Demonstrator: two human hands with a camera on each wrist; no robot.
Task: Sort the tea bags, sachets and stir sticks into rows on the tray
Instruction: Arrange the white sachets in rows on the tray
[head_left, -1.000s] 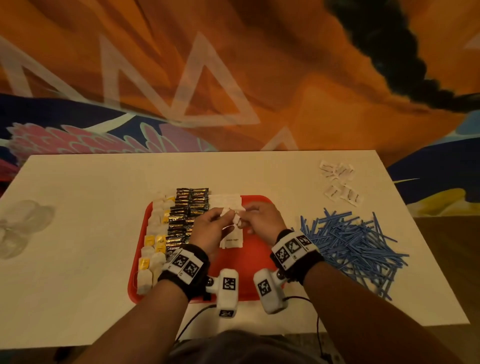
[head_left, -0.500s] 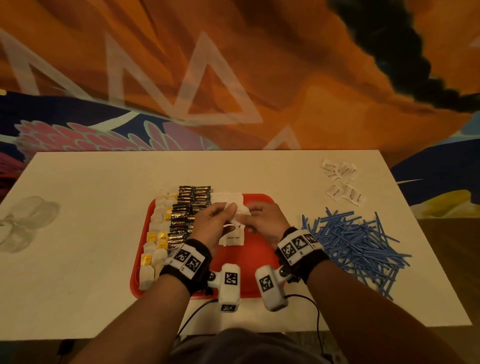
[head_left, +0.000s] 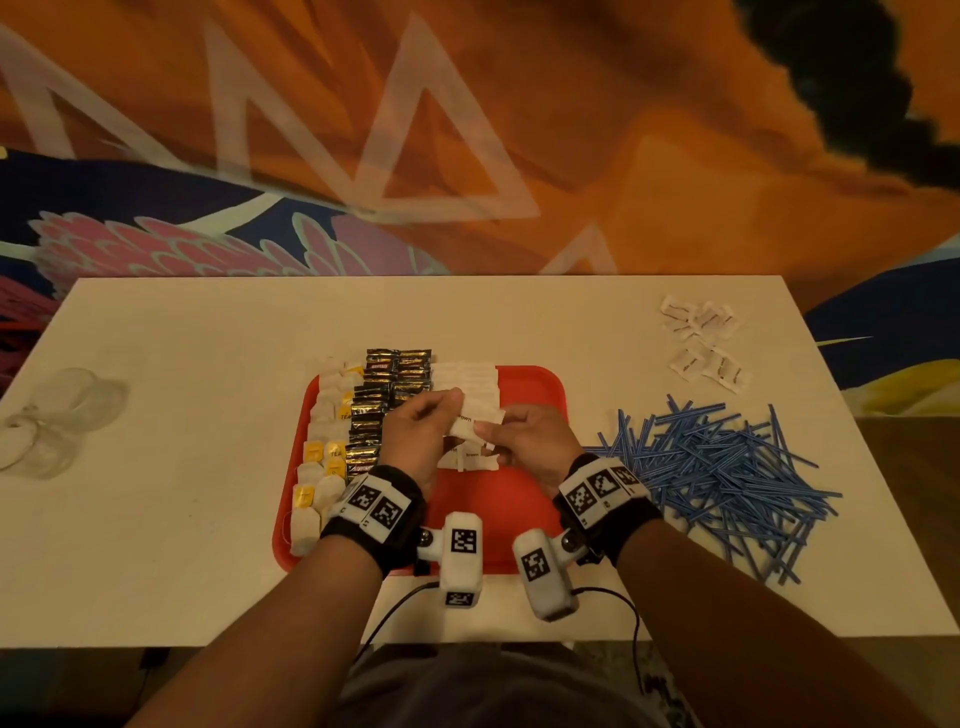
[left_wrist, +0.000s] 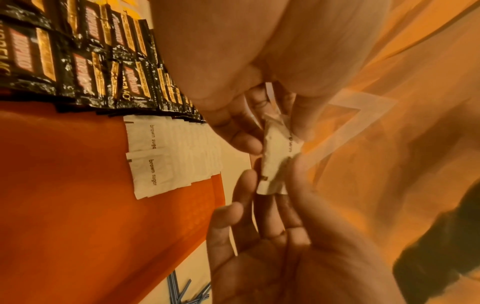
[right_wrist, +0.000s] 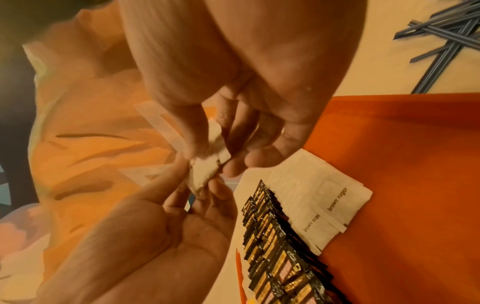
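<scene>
A red tray (head_left: 530, 395) holds a row of tea bags (head_left: 322, 441) at its left, dark coffee sachets (head_left: 384, 395) beside them, and a row of white brown-sugar sachets (head_left: 470, 384). Above that white row my left hand (head_left: 415, 436) and right hand (head_left: 524, 441) pinch white sugar sachets (head_left: 475, 421) between them. The left wrist view shows the held sachets (left_wrist: 275, 156) between fingertips of both hands; the right wrist view shows the held sachets (right_wrist: 207, 164) too. How many sachets are held is unclear. Blue stir sticks (head_left: 717, 467) lie heaped on the table right of the tray.
Several loose white sachets (head_left: 701, 343) lie at the table's (head_left: 182, 545) far right corner. Clear plastic cups (head_left: 57, 415) sit at the left edge. A painted orange wall rises behind. Cables hang from the wrist cameras near the front edge.
Both hands have lifted slightly away from me over the sugar row, still pinching the white sachets together. The tray's rows look the same.
</scene>
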